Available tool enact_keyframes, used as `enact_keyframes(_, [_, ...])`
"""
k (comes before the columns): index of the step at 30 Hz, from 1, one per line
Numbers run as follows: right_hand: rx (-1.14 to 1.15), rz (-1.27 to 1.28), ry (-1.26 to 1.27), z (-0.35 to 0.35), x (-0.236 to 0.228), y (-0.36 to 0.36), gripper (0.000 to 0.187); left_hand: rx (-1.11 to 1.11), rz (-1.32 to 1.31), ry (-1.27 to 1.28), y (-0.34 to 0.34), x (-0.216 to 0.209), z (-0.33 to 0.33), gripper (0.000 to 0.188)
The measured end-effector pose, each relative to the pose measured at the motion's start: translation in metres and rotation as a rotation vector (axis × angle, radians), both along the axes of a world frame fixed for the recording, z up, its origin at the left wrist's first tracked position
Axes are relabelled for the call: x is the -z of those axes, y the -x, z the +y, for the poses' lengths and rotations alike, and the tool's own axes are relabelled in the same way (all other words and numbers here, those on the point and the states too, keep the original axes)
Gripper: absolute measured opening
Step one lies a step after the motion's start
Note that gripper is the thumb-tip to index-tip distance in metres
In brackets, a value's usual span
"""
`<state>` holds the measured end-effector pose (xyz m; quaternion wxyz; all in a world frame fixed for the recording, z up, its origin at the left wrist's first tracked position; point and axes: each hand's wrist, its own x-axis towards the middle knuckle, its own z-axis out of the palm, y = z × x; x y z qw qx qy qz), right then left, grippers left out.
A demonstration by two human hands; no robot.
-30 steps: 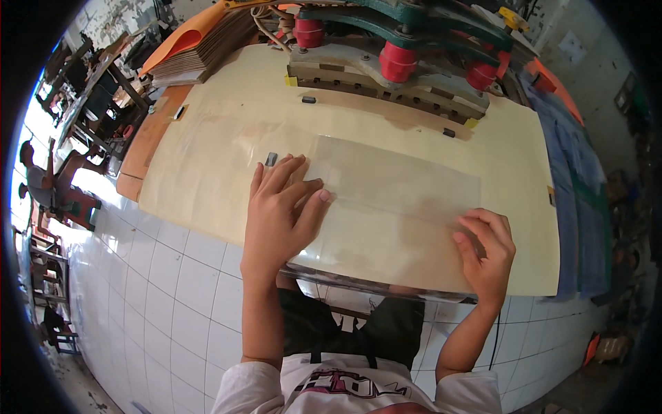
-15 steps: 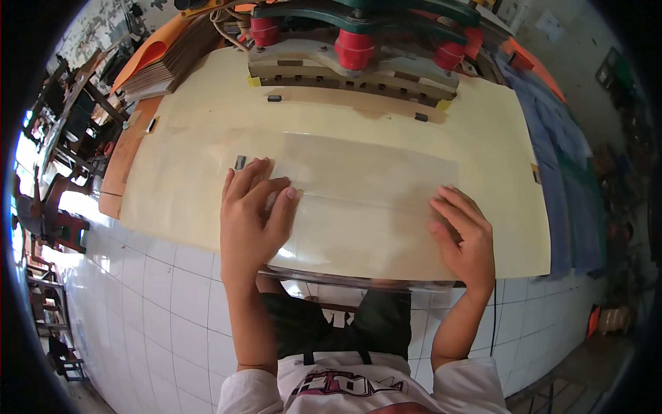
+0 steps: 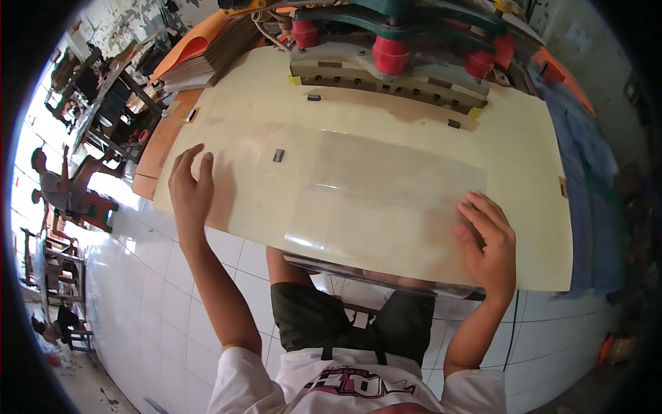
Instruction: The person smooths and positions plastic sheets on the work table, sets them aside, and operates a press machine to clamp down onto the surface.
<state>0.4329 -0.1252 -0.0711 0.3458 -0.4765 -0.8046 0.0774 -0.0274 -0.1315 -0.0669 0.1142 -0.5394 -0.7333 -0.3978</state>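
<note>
A clear plastic sheet (image 3: 386, 214) lies over the pale yellow board (image 3: 252, 207), its near edge hanging past the board's front edge. My right hand (image 3: 491, 241) is at the right end of the sheet, fingers loosely curved and apart. Whether its fingertips press on the plastic I cannot tell. Over the left part of the board is my left hand (image 3: 193, 183), open and holding nothing, with thumb and fingers apart. Between that hand and the sheet, a small dark block (image 3: 278, 156) sits on the board.
Behind the board stands a machine head (image 3: 386, 83) with red insulators (image 3: 391, 55) and a green frame. Two more small dark blocks lie before it. Stacked brown and orange sheets (image 3: 207, 58) are at back left, blue sheeting (image 3: 586, 172) at right. A seated person (image 3: 62, 183) is far left.
My left hand has moved left, off the plastic sheet and away from the small dark block. My right hand stays at the sheet's right end. The view has shifted somewhat.
</note>
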Motion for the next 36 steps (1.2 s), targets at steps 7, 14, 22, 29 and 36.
enact_keyframes(7, [0.0, -0.002, -0.021, 0.001, 0.002, -0.004, 0.03, -0.18, 0.08, 0.351, 0.092, 0.018, 0.038, 0.05])
enact_keyframes(14, [-0.016, -0.006, -0.041, 0.001, 0.002, -0.009, 0.029, -0.06, -0.045, 0.46, 0.104, 0.009, 0.05, 0.057])
enact_keyframes(22, [-0.033, 0.001, -0.027, 0.003, 0.002, -0.005, 0.03, -0.063, -0.032, 0.181, 0.067, 0.006, 0.04, 0.033])
enact_keyframes(29, [0.007, -0.004, 0.01, 0.0, 0.0, -0.007, 0.03, 0.452, -0.113, -0.001, -0.14, -0.059, -0.002, 0.031])
enact_keyframes(36, [-0.01, 0.029, 0.042, 0.0, 0.0, -0.003, 0.031, 1.409, -0.1, 0.139, -0.165, -0.071, -0.021, 0.052])
